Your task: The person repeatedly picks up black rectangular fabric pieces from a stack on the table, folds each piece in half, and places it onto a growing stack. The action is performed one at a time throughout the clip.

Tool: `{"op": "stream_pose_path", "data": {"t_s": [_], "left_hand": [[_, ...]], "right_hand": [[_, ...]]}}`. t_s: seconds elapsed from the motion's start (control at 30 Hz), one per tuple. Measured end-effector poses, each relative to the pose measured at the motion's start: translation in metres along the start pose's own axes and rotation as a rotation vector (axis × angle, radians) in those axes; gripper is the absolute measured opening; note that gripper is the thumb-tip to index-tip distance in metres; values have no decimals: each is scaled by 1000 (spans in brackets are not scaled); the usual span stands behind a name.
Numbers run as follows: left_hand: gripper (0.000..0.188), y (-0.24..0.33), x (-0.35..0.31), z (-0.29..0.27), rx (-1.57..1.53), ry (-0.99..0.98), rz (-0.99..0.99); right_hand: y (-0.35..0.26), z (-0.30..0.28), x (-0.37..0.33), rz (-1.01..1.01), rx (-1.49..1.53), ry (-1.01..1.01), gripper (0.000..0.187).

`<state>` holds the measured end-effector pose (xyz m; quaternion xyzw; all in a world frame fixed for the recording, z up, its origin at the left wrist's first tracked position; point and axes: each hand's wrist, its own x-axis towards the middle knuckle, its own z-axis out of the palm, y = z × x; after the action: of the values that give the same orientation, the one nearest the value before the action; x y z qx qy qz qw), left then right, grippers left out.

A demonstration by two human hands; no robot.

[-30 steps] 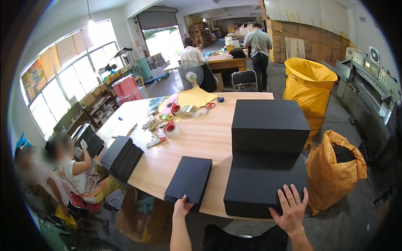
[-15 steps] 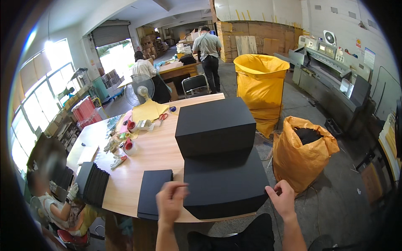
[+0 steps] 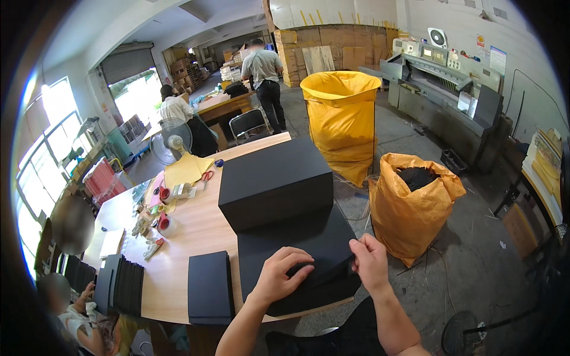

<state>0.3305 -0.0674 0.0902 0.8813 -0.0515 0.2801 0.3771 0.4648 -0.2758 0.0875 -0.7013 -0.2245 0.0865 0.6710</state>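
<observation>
On the bench (image 3: 193, 222), my right grip (image 3: 369, 261) pinches a black sheet (image 3: 328, 254); my left grip (image 3: 282, 273), can't tell. Probably separating it, next wants an even lift.

The low black stack (image 3: 323, 292) in front of me lies flat near the edge of the bench (image 3: 178, 228), plain and matte. Its top sheet (image 3: 326, 249), thin and black, is raised slightly at the near right corner, where my right hand (image 3: 367, 258) pinches it; my left hand (image 3: 284, 274) is over its near part.
</observation>
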Motion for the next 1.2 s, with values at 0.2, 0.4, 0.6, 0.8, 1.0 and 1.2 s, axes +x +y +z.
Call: {"op": "stream_pose_path", "data": {"t_s": [0.2, 0.4, 0.6, 0.8, 1.0, 1.2], "left_hand": [[48, 4, 0, -8, -109, -112, -18], [44, 1, -3, -9, -162, -136, -66], [41, -1, -3, -10, -204, -157, -119], [42, 10, 0, -5, -273, -62, -225], [49, 9, 0, -10, -51, -162, -53], [52, 0, -3, -6, -132, -110, -84]], "right_hand": [[-2, 4, 11, 25, 157, -67, 40], [-1, -3, 13, 247, 491, -151, 38], [-4, -9, 12, 213, 439, -174, 41], [2, -3, 8, -97, 22, -45, 41], [-10, 1, 16, 257, 475, -140, 38], [0, -4, 15, 251, 500, -187, 37]]}}
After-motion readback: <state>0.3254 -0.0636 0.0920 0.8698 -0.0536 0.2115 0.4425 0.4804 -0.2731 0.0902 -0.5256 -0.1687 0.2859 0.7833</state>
